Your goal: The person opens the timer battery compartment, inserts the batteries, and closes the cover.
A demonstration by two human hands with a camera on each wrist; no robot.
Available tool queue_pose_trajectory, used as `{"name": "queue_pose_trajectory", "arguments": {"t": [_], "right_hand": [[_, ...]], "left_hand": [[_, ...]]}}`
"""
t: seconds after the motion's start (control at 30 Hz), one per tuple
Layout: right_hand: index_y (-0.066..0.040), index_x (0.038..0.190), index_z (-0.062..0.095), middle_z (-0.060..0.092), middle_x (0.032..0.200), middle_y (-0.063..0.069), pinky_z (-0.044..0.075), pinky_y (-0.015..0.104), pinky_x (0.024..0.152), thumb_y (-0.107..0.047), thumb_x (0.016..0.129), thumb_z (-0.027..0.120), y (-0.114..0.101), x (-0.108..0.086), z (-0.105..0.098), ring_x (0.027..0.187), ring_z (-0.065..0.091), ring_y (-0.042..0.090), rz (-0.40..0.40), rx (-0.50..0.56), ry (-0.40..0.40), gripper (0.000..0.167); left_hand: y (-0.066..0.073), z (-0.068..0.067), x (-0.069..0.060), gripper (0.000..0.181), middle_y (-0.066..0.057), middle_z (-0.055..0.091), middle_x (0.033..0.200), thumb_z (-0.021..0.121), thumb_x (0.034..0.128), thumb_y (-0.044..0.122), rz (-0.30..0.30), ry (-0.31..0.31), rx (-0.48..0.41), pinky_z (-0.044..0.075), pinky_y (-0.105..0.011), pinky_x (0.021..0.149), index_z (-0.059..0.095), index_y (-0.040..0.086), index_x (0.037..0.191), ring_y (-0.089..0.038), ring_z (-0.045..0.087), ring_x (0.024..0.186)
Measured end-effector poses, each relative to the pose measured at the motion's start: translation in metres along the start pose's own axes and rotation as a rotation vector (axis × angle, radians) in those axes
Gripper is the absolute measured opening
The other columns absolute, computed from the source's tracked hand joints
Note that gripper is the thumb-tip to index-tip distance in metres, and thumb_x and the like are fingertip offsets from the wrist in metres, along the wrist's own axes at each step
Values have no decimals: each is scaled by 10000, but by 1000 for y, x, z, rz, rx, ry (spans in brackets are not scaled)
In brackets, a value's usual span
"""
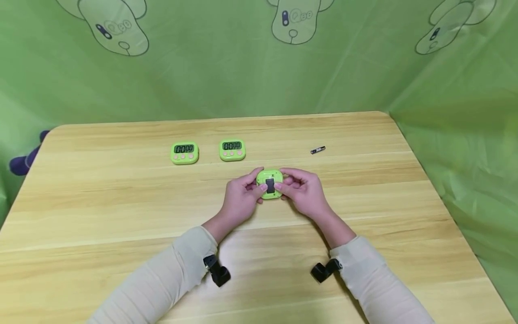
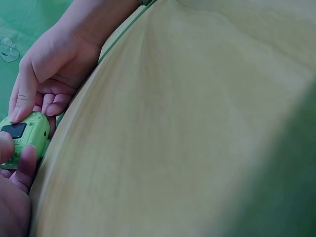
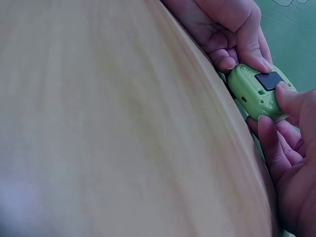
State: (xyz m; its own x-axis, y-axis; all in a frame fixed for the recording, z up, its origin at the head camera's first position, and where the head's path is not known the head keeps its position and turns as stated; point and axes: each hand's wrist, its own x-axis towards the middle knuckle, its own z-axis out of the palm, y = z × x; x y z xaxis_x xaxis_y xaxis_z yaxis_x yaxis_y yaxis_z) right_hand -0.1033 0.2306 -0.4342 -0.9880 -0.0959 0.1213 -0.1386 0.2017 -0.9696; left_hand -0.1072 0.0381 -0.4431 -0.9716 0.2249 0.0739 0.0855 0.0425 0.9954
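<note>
Both hands hold a green digital timer [image 1: 270, 174] with its back turned up, above the middle of the table. A dark rectangular patch [image 3: 269, 80] shows on that back. From the left, my left hand [image 1: 241, 195] grips the timer's edge, its thumb lying at the patch. Opposite it, my right hand [image 1: 304, 192] grips the other edge, with the thumb also at the patch. The timer's display side is hidden beneath. In the left wrist view, the timer [image 2: 35, 129] is partly cut off by the frame edge.
Two more green timers, a left one [image 1: 184, 153] and a right one [image 1: 232, 150], lie face up with digits showing on the wooden table [image 1: 121, 211]. A small dark battery [image 1: 318, 150] lies farther right. Green cloth [image 1: 226, 76] hangs behind the table.
</note>
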Motion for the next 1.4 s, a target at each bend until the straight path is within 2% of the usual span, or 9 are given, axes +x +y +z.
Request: {"name": "queue_pose_trajectory", "arguments": {"t": [0.2,0.47,0.7,0.83,1.03,1.13,1.3,1.4], "right_hand": [[93,1188,676,667,806,208,599,352,546,105,836,748,-2,0,1,579,660,250,13,-7,9,359],[86,1199,672,680,826,217,599,362,544,95,843,747,1,-1,2,585,668,267,-18,-3,14,364],[97,1199,666,676,837,225,601,366,557,97,856,733,1,-2,0,606,674,242,-38,5,7,350],[116,1197,655,684,874,233,606,346,592,106,897,674,2,-1,-2,650,681,201,-35,19,-5,300],[58,1159,707,717,875,195,581,247,588,43,829,790,6,1,3,662,669,164,-75,-82,56,341],[32,1146,723,718,870,180,573,222,599,7,796,833,6,3,6,675,662,140,-45,-114,81,368],[46,1140,719,711,852,188,590,255,608,26,809,814,0,5,7,680,668,129,54,-63,76,344],[49,1145,717,708,836,186,594,276,584,41,811,805,-3,8,8,657,664,135,104,-25,70,346]], "left_hand": [[1,2,1,489,-111,680,815,701,901,-37,-14,17,0,586,-318,549,567,-20,1372,-221,624,588],[1,2,1,472,-106,663,817,696,903,-43,-4,21,14,580,-313,544,577,-26,1359,-217,612,584],[0,1,2,464,-88,639,781,697,911,-20,24,17,40,569,-307,530,580,-22,1360,-220,604,574],[-1,0,1,462,-79,618,757,697,915,-12,33,31,50,560,-303,524,585,-15,1363,-230,598,572],[-4,-2,1,467,-77,620,758,697,920,-2,47,41,46,558,-303,526,577,-18,1371,-220,597,568],[-4,-1,1,456,-75,610,752,700,917,-7,55,46,47,553,-295,518,584,-33,1358,-175,583,552],[-4,2,3,443,-94,611,740,701,904,-31,62,61,50,548,-291,506,595,-53,1334,-132,565,537],[-2,1,4,444,-131,686,846,705,898,-32,45,75,65,561,-276,561,601,-41,1330,-126,599,604]]}}
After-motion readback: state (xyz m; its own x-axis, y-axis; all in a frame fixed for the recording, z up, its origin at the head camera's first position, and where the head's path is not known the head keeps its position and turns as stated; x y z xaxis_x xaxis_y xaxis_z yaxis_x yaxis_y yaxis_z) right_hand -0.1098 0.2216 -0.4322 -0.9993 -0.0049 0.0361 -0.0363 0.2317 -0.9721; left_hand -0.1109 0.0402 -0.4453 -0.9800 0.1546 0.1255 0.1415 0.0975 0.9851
